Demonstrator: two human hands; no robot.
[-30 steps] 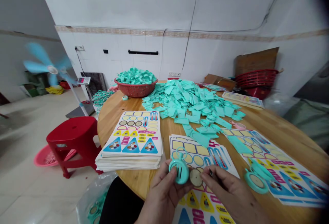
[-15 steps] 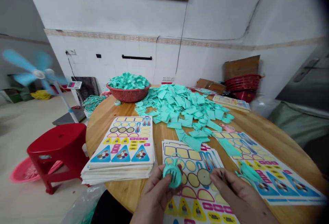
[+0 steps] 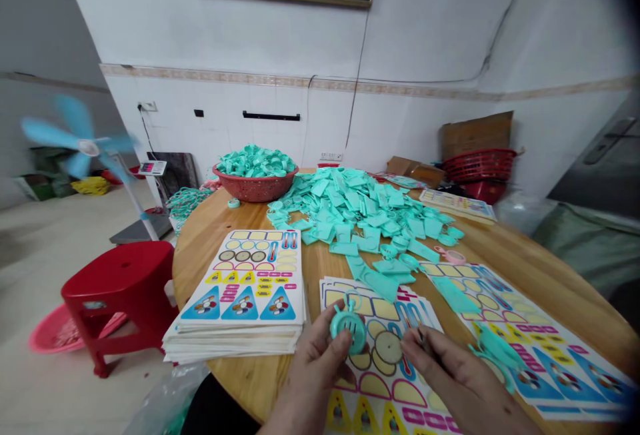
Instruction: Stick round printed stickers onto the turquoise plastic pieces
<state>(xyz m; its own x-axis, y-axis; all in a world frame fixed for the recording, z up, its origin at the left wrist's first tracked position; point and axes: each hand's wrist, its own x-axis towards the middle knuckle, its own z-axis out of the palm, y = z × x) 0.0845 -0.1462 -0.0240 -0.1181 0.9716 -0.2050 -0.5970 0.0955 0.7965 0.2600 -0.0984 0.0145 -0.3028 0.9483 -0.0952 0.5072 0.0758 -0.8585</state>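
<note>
My left hand (image 3: pixel 314 362) is closed around a small round teal plastic toy piece (image 3: pixel 349 326) with a loop on top, held just above a sticker sheet (image 3: pixel 380 328). My right hand (image 3: pixel 450 372) sits to its right with fingers pinched on a thin dark tool (image 3: pixel 421 336), its tip near a round brown sticker (image 3: pixel 388 347) on the sheet. Another teal round piece (image 3: pixel 493 348) lies to the right of my right hand on a second sticker sheet (image 3: pixel 530 335).
A thick stack of sticker sheets (image 3: pixel 245 295) lies at the left of the round wooden table (image 3: pixel 200 248). A large heap of teal plastic parts (image 3: pixel 360 205) and a red basin (image 3: pixel 256 185) full of them sit further back. A red stool (image 3: pixel 123 288) and a spinning fan (image 3: pixel 83 145) stand at the left.
The round brown sticker, near my right fingertips a second ago, now lies on the sheet. My left hand has turned the teal piece and kept it over the sheet. The camera view shifted upward.
</note>
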